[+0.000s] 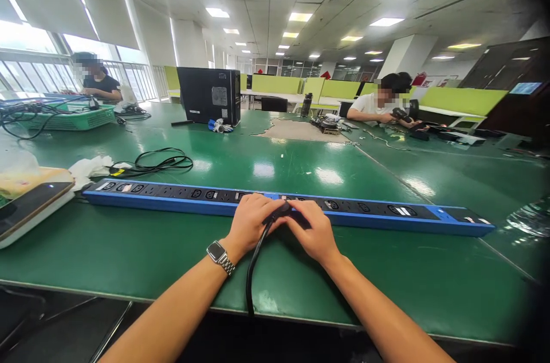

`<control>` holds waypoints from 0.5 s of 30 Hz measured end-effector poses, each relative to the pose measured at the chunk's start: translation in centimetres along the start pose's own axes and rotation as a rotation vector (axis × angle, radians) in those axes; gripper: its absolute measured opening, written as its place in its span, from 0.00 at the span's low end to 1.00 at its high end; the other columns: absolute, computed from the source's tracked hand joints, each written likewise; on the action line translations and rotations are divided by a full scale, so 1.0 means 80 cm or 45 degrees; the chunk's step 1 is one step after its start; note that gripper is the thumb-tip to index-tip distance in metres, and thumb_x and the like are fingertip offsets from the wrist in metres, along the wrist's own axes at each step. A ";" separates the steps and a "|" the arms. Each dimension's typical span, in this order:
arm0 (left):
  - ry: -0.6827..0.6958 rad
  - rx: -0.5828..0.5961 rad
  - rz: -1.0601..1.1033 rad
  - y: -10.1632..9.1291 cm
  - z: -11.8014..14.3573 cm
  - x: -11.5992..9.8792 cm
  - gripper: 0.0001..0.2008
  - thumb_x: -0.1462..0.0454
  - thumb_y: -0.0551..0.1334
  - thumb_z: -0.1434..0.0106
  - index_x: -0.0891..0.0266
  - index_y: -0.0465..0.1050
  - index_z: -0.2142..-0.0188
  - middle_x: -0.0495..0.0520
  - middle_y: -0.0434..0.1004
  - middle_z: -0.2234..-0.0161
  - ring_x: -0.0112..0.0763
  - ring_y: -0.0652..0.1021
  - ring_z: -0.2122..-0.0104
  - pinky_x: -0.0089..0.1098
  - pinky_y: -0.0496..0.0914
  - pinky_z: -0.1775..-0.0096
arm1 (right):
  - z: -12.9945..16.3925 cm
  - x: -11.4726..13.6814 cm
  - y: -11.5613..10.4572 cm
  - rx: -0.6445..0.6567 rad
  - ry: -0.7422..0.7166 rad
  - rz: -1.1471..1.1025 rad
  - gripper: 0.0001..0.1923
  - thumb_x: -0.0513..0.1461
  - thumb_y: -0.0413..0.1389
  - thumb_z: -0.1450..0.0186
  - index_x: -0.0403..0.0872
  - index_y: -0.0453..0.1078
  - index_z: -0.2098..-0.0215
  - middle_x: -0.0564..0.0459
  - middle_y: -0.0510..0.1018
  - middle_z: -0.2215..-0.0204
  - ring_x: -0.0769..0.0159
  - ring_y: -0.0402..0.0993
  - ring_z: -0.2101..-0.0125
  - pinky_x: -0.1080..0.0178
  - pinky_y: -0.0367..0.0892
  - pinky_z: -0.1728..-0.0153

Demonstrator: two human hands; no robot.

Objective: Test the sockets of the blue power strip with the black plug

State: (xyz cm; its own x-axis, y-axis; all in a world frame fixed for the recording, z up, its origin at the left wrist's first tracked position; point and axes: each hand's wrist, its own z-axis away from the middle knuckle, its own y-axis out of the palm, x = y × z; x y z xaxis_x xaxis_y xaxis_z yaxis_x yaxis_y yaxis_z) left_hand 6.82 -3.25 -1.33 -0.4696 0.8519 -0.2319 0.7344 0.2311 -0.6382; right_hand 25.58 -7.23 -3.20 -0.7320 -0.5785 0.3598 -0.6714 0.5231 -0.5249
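Note:
A long blue and black power strip (369,218) with many sockets lies across the green table in front of me. Just at its near edge, around the middle, both hands meet on a black power plug (281,209). My left hand (253,219) is closed around the plug and its cable end, with a watch on the wrist. From the other side, my right hand (313,228) pinches the plug between thumb and fingers. The thick black cable (253,268) hangs from the plug over the table's front edge. My fingers partly hide the plug's front, so I cannot tell whether it sits in a socket.
A phone (32,208) lies at the left beside crumpled white plastic (92,171). Behind the strip is a coiled black cable (163,161). Farther back stand a green basket (86,118) and a black computer case (206,97). Two people sit across the table.

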 end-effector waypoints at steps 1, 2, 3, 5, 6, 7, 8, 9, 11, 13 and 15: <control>-0.042 -0.062 0.001 -0.001 0.000 0.003 0.15 0.55 0.59 0.33 0.57 0.72 0.49 0.55 0.80 0.58 0.36 0.77 0.58 0.38 0.67 0.54 | 0.000 0.000 -0.001 0.006 0.009 -0.013 0.14 0.43 0.55 0.34 0.51 0.71 0.51 0.48 0.80 0.57 0.57 0.74 0.56 0.53 0.69 0.56; -0.095 -0.131 -0.003 -0.001 0.000 0.006 0.15 0.56 0.59 0.33 0.57 0.72 0.49 0.55 0.80 0.56 0.36 0.77 0.57 0.38 0.67 0.54 | 0.001 0.000 -0.001 0.000 0.014 -0.017 0.13 0.42 0.55 0.35 0.52 0.72 0.52 0.48 0.80 0.57 0.57 0.74 0.56 0.53 0.69 0.55; -0.148 -0.193 -0.011 -0.002 0.000 0.010 0.15 0.57 0.59 0.33 0.57 0.71 0.49 0.56 0.80 0.55 0.37 0.77 0.55 0.38 0.67 0.53 | 0.001 -0.001 -0.002 -0.017 0.016 -0.017 0.11 0.41 0.55 0.35 0.51 0.73 0.54 0.49 0.80 0.58 0.58 0.74 0.57 0.53 0.69 0.55; -0.221 -0.265 -0.028 -0.002 0.000 0.016 0.15 0.58 0.60 0.33 0.57 0.71 0.49 0.57 0.79 0.52 0.38 0.76 0.53 0.39 0.67 0.50 | 0.001 -0.002 -0.003 -0.060 0.021 -0.018 0.08 0.40 0.55 0.35 0.51 0.74 0.59 0.49 0.81 0.62 0.59 0.75 0.59 0.54 0.70 0.57; -0.237 -0.270 -0.031 -0.002 0.000 0.019 0.15 0.58 0.61 0.34 0.57 0.71 0.49 0.57 0.79 0.52 0.39 0.76 0.52 0.40 0.67 0.50 | 0.000 -0.002 -0.003 -0.079 0.028 -0.021 0.07 0.39 0.55 0.35 0.50 0.74 0.62 0.50 0.81 0.64 0.59 0.75 0.61 0.54 0.70 0.58; -0.246 -0.259 -0.031 -0.001 0.000 0.021 0.14 0.58 0.61 0.34 0.57 0.72 0.49 0.57 0.79 0.52 0.39 0.76 0.52 0.40 0.67 0.50 | 0.000 -0.002 -0.003 -0.090 0.039 -0.025 0.06 0.39 0.55 0.35 0.50 0.74 0.64 0.50 0.81 0.66 0.60 0.75 0.62 0.55 0.70 0.59; -0.253 -0.240 -0.031 0.001 0.000 0.022 0.14 0.58 0.61 0.34 0.56 0.72 0.50 0.56 0.79 0.53 0.39 0.77 0.52 0.41 0.67 0.50 | -0.001 -0.002 -0.003 -0.099 0.050 -0.028 0.06 0.39 0.54 0.35 0.50 0.74 0.65 0.51 0.80 0.67 0.61 0.74 0.63 0.55 0.70 0.60; -0.258 -0.216 -0.032 0.003 -0.001 0.023 0.14 0.58 0.62 0.34 0.56 0.72 0.50 0.56 0.80 0.53 0.39 0.77 0.53 0.41 0.67 0.50 | -0.001 -0.001 -0.002 -0.103 0.060 -0.028 0.06 0.39 0.54 0.35 0.50 0.74 0.67 0.51 0.80 0.68 0.61 0.74 0.64 0.56 0.69 0.61; -0.259 -0.166 -0.044 0.008 -0.004 0.022 0.14 0.58 0.62 0.35 0.56 0.72 0.50 0.55 0.81 0.55 0.38 0.77 0.55 0.40 0.67 0.52 | -0.002 0.000 -0.002 -0.105 0.072 -0.026 0.07 0.39 0.54 0.35 0.50 0.74 0.68 0.51 0.80 0.69 0.61 0.74 0.65 0.56 0.69 0.62; -0.257 -0.126 -0.062 0.013 -0.007 0.020 0.13 0.59 0.62 0.34 0.56 0.73 0.51 0.54 0.81 0.56 0.38 0.78 0.56 0.39 0.67 0.54 | -0.002 0.000 -0.002 -0.100 0.077 -0.024 0.07 0.39 0.54 0.36 0.50 0.74 0.69 0.51 0.80 0.70 0.61 0.73 0.66 0.56 0.68 0.63; -0.264 -0.113 -0.076 0.016 -0.009 0.018 0.13 0.59 0.62 0.34 0.56 0.73 0.51 0.53 0.81 0.56 0.37 0.78 0.57 0.39 0.67 0.56 | -0.001 0.000 -0.001 -0.089 0.081 -0.017 0.07 0.39 0.54 0.35 0.49 0.73 0.69 0.52 0.80 0.70 0.62 0.73 0.66 0.57 0.68 0.63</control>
State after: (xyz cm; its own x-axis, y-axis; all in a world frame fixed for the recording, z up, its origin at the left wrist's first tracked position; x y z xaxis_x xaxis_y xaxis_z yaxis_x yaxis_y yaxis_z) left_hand 7.42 -1.36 -1.93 -0.5975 0.7228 -0.3472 0.7381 0.3265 -0.5905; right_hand 25.62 -7.22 -3.08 -0.7276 -0.5457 0.4158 -0.6857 0.5597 -0.4654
